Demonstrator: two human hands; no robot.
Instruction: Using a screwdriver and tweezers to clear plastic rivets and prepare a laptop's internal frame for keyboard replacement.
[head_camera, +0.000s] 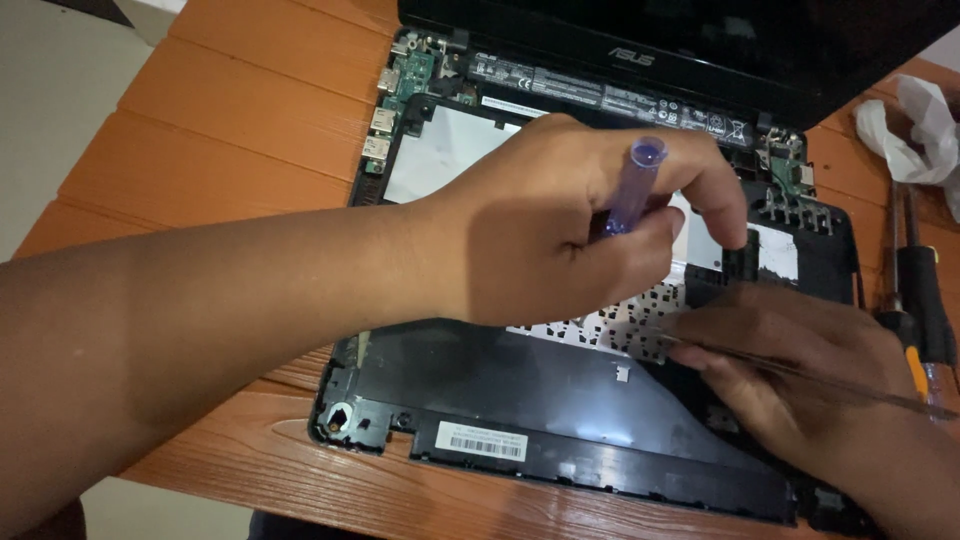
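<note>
Gripping purple screwdriver (630, 190), opened laptop (560, 400), w/ tweezers (800, 375)

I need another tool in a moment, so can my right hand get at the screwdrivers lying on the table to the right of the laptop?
Probably yes. The right hand rests on the laptop beside the screwdrivers, with nothing between them, but it already holds thin tweezers, so its grip is taken.

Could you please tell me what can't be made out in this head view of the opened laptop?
- Tip of the purple screwdriver: hidden by the left hand.
- Laptop middle: covered by both hands.
- End of the thin tool under the right hand: blurred.
- Tools at right: cut off by the edge.
- White label: print too small.
</note>
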